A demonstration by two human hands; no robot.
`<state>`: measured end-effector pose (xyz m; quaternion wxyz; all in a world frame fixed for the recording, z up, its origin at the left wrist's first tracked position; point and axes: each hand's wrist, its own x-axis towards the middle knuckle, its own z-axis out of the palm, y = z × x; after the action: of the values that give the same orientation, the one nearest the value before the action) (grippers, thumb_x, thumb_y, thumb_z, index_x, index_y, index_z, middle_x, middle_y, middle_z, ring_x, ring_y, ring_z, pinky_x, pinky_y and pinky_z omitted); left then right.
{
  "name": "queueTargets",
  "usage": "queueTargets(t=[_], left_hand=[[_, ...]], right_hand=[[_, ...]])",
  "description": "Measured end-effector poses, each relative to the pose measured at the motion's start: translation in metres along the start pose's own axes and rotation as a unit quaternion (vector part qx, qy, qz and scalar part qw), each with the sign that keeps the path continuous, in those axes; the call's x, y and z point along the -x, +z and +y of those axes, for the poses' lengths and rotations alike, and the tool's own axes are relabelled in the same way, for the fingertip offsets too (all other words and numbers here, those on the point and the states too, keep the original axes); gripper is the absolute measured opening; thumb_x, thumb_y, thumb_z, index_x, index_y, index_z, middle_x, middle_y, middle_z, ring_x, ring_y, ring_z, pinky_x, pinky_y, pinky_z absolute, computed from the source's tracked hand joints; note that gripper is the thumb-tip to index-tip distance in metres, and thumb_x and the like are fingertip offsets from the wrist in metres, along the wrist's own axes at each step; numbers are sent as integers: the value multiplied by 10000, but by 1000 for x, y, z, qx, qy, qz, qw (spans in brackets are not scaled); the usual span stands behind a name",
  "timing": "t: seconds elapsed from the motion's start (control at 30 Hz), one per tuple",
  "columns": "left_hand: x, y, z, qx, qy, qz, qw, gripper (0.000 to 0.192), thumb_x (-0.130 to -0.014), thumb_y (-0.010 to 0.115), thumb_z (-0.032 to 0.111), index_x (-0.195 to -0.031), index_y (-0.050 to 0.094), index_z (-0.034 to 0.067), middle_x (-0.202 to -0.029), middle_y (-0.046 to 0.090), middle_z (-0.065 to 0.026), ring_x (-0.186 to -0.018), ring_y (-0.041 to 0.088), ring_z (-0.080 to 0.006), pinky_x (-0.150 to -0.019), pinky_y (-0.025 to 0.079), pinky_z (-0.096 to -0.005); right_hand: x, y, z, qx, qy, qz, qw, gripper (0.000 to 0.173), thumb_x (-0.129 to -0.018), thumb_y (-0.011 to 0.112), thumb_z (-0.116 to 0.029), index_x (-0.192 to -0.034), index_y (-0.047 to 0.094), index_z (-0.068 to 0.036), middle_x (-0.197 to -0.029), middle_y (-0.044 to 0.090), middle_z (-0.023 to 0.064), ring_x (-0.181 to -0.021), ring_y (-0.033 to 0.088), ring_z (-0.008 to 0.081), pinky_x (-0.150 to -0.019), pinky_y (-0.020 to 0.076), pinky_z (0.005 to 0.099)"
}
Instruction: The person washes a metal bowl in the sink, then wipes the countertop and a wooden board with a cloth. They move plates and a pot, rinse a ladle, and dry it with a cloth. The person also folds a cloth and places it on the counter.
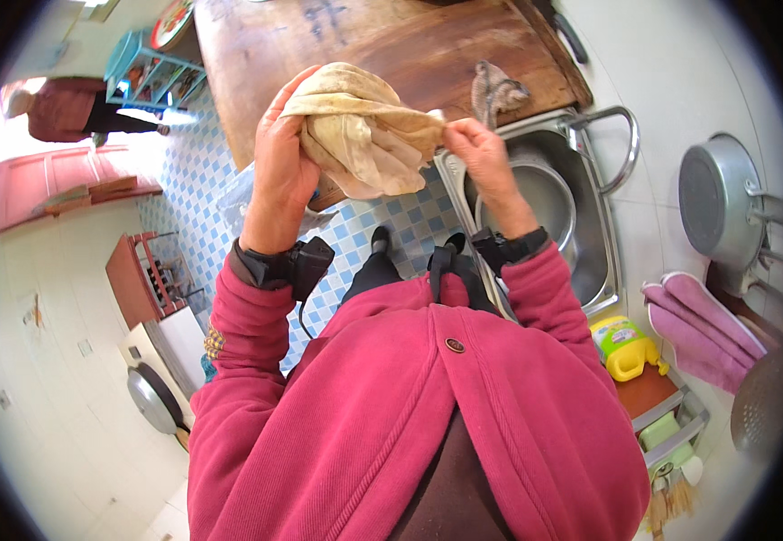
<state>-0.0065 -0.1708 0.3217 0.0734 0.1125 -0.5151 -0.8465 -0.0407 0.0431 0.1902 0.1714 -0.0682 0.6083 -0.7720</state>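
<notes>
A stained cream cloth hangs bunched between my two hands, above the near edge of the wooden table. My left hand supports its left side, with the thumb in front and the fingers partly behind the folds. At the cloth's right end, my right hand pinches a twisted corner between thumb and fingers. Below and right of that hand is a stainless steel sink with a round metal basin inside. A crumpled striped rag lies on the table beside the sink.
A curved faucet rises at the sink's right. Beyond it are a hanging metal pan, a pink towel and a yellow jug. Another person is at the far left, near a blue rack. A clear plastic bag hangs by the table.
</notes>
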Motion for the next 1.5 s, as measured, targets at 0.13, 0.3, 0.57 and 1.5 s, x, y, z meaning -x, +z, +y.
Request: queueTargets(t=[0.13, 0.3, 0.57, 1.5], left_hand=[[12, -54, 32, -17, 25, 26, 999, 293, -894, 430, -6, -1153, 566, -13, -1091, 617, -116, -989, 597, -183, -873, 484, -286], [42, -120, 63, -169, 1, -15, 985, 259, -894, 539, 67, -1141, 574, -2, -1062, 628, -91, -963, 596, -148, -858, 477, -260], [56, -250, 113, -186, -32, -62, 980, 205, -883, 560, 90, -1056, 602, -13, -957, 637, -46, -851, 586, -92, -756, 484, -222], [16, -419, 164, -493, 284, -3, 822, 460, -714, 562, -17, -1168, 510, 37, -1151, 516, -133, -1059, 526, -256, -859, 449, -322]], right_hand=[[13, 12, -54, -33, -53, -10, 998, 89, -908, 542, -123, -902, 586, -46, -789, 541, -38, -709, 480, 36, -670, 403, 182], [44, 71, -110, -61, -93, 12, 994, 90, -912, 536, -114, -949, 545, -32, -783, 521, -37, -656, 436, 19, -583, 344, 156], [59, 228, -106, -133, -118, -36, 983, 259, -882, 532, -52, -1114, 500, 60, -1024, 609, 152, -917, 608, 177, -808, 480, 272], [-73, 512, -100, 310, -289, -97, 900, 180, -828, 610, -181, -926, 641, -34, -822, 642, 118, -747, 616, 207, -671, 467, 292]])
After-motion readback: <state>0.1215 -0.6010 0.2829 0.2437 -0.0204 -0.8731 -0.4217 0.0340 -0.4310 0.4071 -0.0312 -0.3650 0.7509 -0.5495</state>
